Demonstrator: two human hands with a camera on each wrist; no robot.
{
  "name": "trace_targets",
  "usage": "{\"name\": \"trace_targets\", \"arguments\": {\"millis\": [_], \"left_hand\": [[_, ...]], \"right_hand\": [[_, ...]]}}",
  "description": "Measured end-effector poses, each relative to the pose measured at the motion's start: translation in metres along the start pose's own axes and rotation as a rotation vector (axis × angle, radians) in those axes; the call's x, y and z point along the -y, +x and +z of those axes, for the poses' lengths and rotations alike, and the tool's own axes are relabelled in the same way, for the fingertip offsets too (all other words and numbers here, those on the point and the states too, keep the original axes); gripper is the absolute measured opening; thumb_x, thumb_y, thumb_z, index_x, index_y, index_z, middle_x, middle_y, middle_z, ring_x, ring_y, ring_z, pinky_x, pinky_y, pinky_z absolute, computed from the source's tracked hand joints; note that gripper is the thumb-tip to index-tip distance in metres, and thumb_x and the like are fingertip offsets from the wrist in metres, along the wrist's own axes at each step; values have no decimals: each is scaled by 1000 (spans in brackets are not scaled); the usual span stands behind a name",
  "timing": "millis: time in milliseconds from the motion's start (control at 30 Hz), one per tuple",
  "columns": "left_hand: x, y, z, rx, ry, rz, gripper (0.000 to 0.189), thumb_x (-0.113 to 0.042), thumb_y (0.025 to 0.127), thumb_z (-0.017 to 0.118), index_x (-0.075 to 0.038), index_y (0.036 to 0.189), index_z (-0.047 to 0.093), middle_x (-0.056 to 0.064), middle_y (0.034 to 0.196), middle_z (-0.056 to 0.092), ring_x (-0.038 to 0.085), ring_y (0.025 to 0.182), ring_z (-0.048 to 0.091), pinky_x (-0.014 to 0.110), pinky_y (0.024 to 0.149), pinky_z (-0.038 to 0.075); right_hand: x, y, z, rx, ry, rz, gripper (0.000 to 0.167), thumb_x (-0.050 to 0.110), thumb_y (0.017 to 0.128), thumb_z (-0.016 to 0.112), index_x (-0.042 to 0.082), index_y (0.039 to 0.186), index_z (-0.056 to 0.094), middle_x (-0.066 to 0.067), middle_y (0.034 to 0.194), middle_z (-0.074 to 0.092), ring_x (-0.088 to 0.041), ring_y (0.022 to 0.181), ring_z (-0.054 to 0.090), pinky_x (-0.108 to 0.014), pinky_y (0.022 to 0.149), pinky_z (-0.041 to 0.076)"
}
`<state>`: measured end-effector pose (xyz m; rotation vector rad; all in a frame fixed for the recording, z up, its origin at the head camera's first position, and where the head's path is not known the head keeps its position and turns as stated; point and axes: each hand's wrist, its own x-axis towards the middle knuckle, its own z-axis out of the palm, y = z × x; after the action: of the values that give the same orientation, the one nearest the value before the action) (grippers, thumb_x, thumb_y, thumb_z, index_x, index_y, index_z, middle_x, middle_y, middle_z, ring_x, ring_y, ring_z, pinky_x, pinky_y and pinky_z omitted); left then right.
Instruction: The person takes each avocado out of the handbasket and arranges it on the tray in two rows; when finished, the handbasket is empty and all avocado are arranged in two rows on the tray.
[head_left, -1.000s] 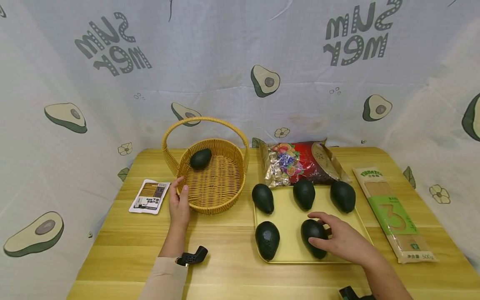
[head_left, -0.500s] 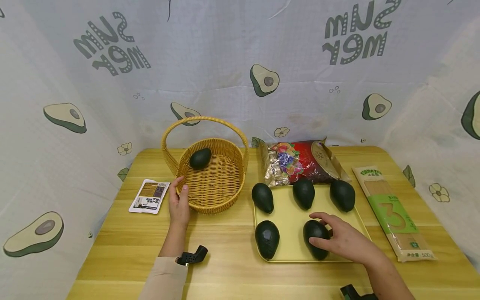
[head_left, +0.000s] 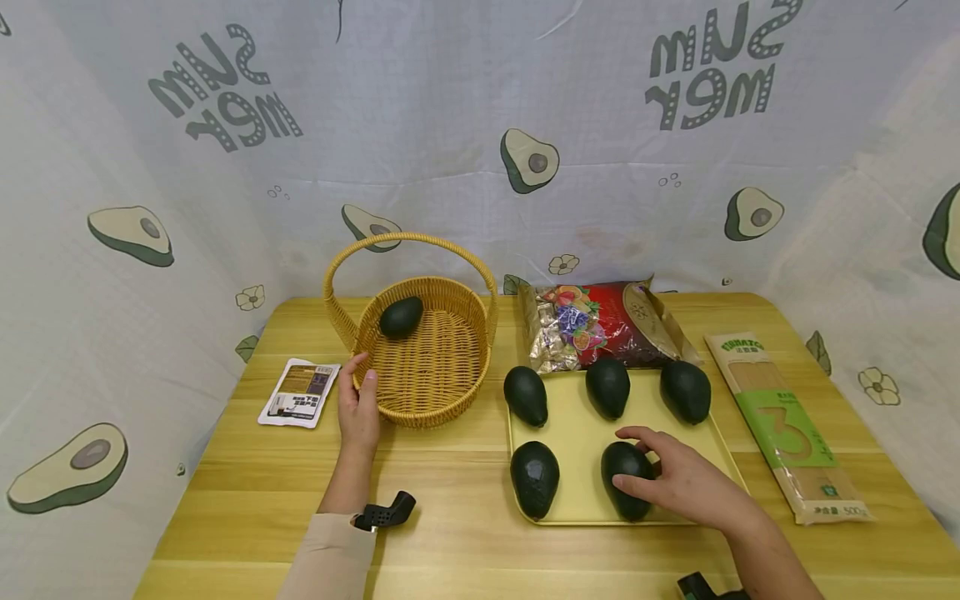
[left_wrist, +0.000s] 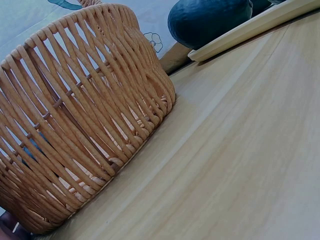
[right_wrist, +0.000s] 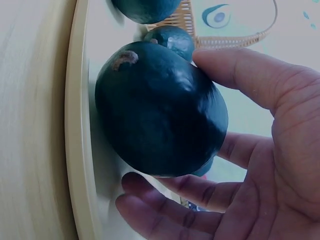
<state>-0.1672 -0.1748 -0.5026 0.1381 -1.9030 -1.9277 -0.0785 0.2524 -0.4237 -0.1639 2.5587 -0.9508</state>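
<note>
My right hand [head_left: 678,479] holds a dark green avocado [head_left: 625,482] at the front of the yellow tray [head_left: 577,425], thumb on the near side and fingers curled round the far side. In the right wrist view the thumb [right_wrist: 230,67] lies against the top of this avocado [right_wrist: 160,110], with the fingers along its other side. Several more avocados [head_left: 535,479] lie on the tray. My left hand [head_left: 360,412] rests at the left side of the wicker basket [head_left: 427,408], fingers relaxed at its rim. One avocado [head_left: 401,318] lies inside the basket.
Behind the tray lies a red and gold candy bag [head_left: 607,325]. To the right is a pack of noodles [head_left: 783,429] with a green label. A small white pouch [head_left: 300,393] lies left of the basket. A printed cloth [head_left: 450,125] hangs behind the wooden table [head_left: 450,542].
The avocado in my right hand shifts slightly right, then back left, over the tray's front part. My left hand and the basket stay in place.
</note>
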Motion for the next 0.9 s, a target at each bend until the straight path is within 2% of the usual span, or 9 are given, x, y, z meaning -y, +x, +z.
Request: {"name": "trace_targets", "arguments": {"millis": [367,533,733,900], "left_hand": [[1,0,0,-1,1,10,37,-10,106,45,1,141,46,18,155,40,25,152,26,47,123,18],[1,0,0,-1,-6,10,36,-9,106,44,2,141,46,18,155,40,24,152,25,47,123,18],[1,0,-1,6,-2,-11,38,-11,107,45,-1,143,45,15,157,39,23,151,27,45,121,20],[0,-1,-2,16,16,-26,38,-13,107,45,-2,144,45,13,158,39,22,152,25,45,122,19]], "right_hand": [[-3,0,1,-41,-42,-40,70,46,91,75,6,143,52,-21,131,61,-32,108,64,-44,81,54],[2,-3,-2,-121,-39,-72,67,44,93,73,5,144,52,-23,132,60,-37,111,64,-52,86,56],[26,-8,-11,-268,-61,-140,60,40,95,72,5,141,55,-23,133,59,-42,115,62,-60,89,55],[54,-7,-16,-333,-61,-222,51,35,96,72,9,138,59,-15,134,61,-37,116,62,-59,93,54]]}}
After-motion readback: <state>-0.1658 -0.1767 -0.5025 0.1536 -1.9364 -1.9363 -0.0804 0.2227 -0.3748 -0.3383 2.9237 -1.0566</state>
